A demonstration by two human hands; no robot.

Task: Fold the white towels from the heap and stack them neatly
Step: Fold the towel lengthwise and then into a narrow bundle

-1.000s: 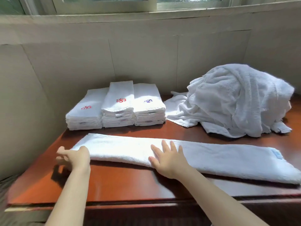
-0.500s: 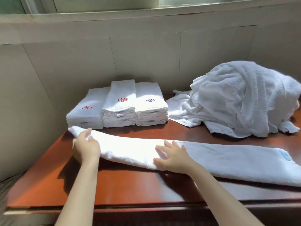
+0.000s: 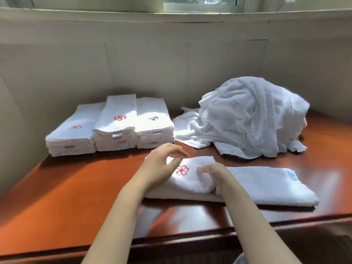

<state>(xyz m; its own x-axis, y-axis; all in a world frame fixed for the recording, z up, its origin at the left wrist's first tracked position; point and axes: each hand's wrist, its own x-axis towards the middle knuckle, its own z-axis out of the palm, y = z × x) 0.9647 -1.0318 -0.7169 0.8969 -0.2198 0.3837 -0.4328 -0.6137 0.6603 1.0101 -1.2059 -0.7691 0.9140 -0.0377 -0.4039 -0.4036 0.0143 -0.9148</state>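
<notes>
A long white towel (image 3: 266,183), folded lengthwise, lies across the front of the wooden table (image 3: 72,197). Its left end is turned over onto the middle, and a red emblem (image 3: 182,170) shows on top. My left hand (image 3: 162,164) hovers over that turned-over end with loosely bent fingers, holding nothing I can see. My right hand (image 3: 215,178) rests on the towel at the flap's right edge, fingers pointing left. The heap of unfolded white towels (image 3: 247,115) sits at the back right.
Three stacks of folded towels stand side by side at the back left: left stack (image 3: 72,134), middle stack (image 3: 118,121), right stack (image 3: 152,119). A beige wall (image 3: 142,69) closes the back and both sides. The table's front edge (image 3: 190,242) runs near my forearms.
My left hand has carried the towel's left end over to the right and laid it on the middle. The red emblem now faces up. My right hand stayed at the fold.
</notes>
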